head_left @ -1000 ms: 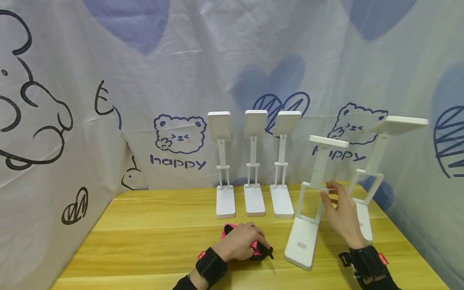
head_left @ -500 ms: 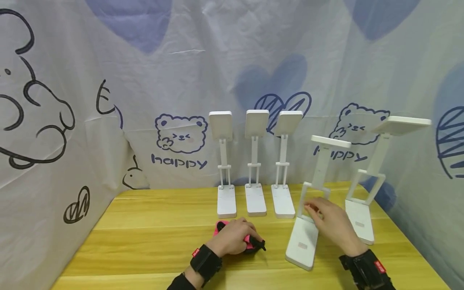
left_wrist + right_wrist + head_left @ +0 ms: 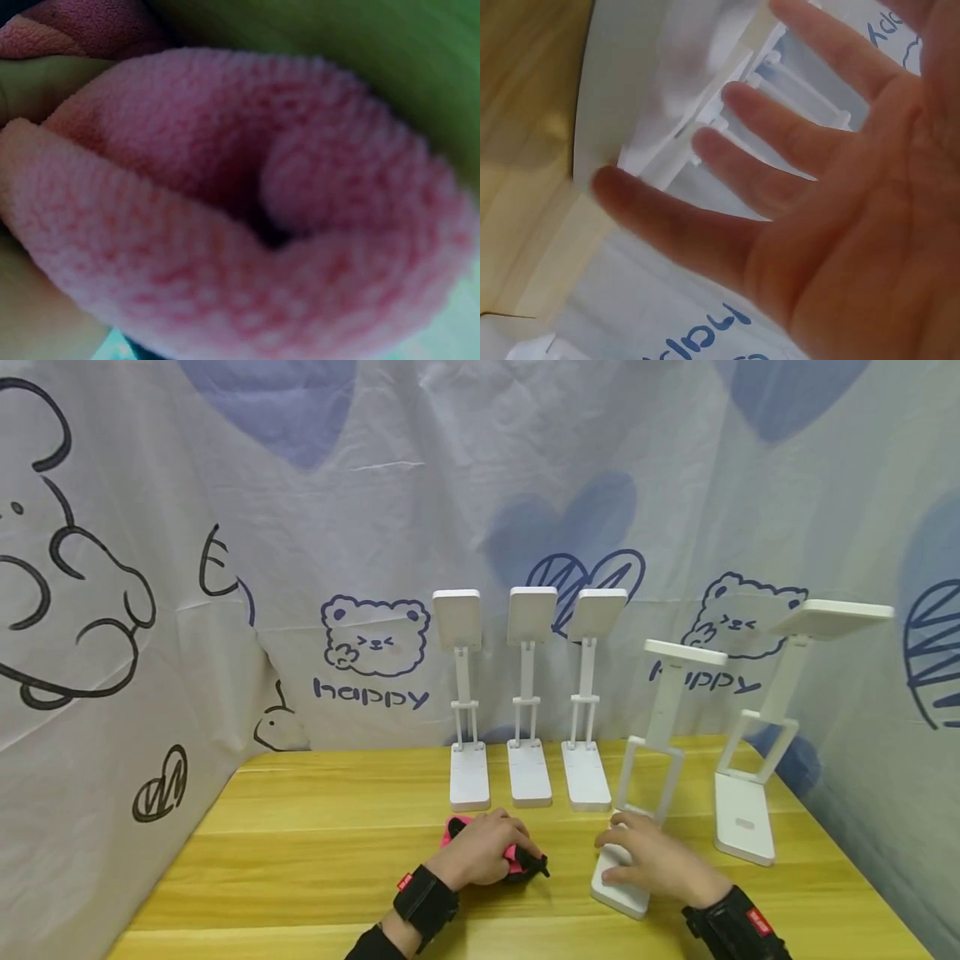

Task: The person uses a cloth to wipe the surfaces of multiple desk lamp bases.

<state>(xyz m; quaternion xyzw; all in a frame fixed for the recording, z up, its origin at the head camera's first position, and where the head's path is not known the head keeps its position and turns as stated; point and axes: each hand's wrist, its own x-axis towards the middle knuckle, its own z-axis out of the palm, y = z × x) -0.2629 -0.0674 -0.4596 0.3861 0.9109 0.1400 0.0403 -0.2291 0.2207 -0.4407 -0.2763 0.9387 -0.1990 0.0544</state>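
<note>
My left hand [image 3: 483, 852] grips a pink and black cloth [image 3: 452, 828] on the table. Up close in the left wrist view, the pink fleecy cloth [image 3: 300, 300] is bunched into a fold, with fingers at the left edge. My right hand [image 3: 652, 860] is over the base [image 3: 626, 906] of a white folding desk lamp [image 3: 663, 714], which stands upright with its head level. In the right wrist view the right hand's fingers [image 3: 780, 135] are spread and nearly straight beside the white lamp base [image 3: 619, 82]; whether every fingertip touches it I cannot tell.
Another white desk lamp [image 3: 744, 818] stands at the right. Several more stand in a row at the back, among them the left one [image 3: 468, 781] and the middle one [image 3: 528, 777]. A printed curtain [image 3: 375, 527] hangs behind the wooden table [image 3: 315, 860].
My right hand has left the lamp's hinge and come down toward me to its base. My left hand has shifted slightly left with the cloth, then stayed still.
</note>
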